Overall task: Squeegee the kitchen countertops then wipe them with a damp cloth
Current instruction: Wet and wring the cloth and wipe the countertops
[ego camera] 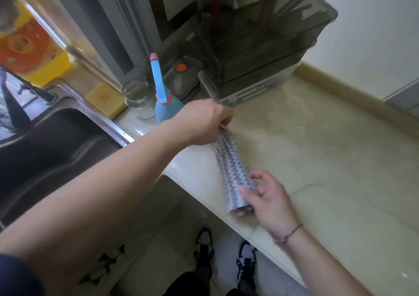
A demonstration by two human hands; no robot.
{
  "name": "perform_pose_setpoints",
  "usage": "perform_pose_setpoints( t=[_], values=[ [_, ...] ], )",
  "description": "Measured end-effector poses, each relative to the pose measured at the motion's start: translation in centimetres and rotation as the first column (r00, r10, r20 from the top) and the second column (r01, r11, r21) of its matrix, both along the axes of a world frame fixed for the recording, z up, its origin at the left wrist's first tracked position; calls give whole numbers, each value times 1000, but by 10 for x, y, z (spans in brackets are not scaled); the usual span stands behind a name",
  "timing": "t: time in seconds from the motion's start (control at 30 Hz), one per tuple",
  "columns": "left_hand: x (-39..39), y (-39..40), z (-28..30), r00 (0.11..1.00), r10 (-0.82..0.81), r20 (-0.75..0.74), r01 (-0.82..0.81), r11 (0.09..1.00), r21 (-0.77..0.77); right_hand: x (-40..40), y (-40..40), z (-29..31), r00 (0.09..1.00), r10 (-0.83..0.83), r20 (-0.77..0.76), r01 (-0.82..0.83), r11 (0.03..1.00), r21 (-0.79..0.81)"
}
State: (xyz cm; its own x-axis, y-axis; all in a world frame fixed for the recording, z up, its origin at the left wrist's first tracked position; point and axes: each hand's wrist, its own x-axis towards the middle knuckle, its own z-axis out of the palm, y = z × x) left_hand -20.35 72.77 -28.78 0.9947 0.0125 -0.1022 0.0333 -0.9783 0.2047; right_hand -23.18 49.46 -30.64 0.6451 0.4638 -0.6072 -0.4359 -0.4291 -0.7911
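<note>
A grey-and-white patterned cloth (229, 164) is stretched lengthwise between my hands over the front edge of the pale stone countertop (317, 159). My left hand (204, 120) grips its far end, near the blue squeegee. My right hand (267, 198) holds the near end, thumb on top and fingers curled under the bunched fabric. The blue squeegee (162, 98) with a pink-tipped handle stands upright at the counter's back left, just behind my left hand.
A steel sink (56, 141) lies to the left. Behind the squeegee are a glass jar (138, 98), a dark lidded container (181, 75) and a large smoky plastic box (260, 41). A yellow sponge (104, 100) sits by the sink rim. A raised backsplash edge (353, 96) bounds the counter.
</note>
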Motion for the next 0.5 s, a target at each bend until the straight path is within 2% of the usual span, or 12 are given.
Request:
perform_pose_setpoints(
  t=[0.07,0.1,0.13,0.17,0.23,0.3,0.37,0.4,0.47,0.5],
  values=[
    [21,-11,1,996,-87,-8,86,993,-78,-24,21,-6,956,-170,-240,192,979,67],
    [29,-17,-2,992,-121,-32,117,989,-95,-32,28,-10,930,-219,-296,245,968,56],
    [32,-23,-6,991,-125,-37,121,988,-92,-39,30,-17,932,-231,-280,244,970,12],
    [29,-29,-14,995,-96,-3,95,991,-89,-44,27,-24,964,-189,-189,179,981,-69],
    [5,-42,-31,986,88,143,-59,979,-197,-51,9,-34,996,35,80,-10,954,-300],
    [-36,-56,-57,912,313,265,-211,913,-350,-47,-12,-37,908,209,364,-30,897,-441],
    [-78,-80,-78,904,320,284,-205,907,-369,-25,-19,-42,712,213,669,33,942,-335],
    [-93,-94,-87,915,295,273,-184,911,-368,-7,-14,-46,565,213,797,5,965,-262],
    [-105,-118,-102,938,281,204,-191,908,-372,40,5,-64,262,258,930,-172,961,-218],
    [-107,-126,-109,944,295,147,-227,905,-359,63,16,-75,142,320,937,-280,921,-271]
  ],
)
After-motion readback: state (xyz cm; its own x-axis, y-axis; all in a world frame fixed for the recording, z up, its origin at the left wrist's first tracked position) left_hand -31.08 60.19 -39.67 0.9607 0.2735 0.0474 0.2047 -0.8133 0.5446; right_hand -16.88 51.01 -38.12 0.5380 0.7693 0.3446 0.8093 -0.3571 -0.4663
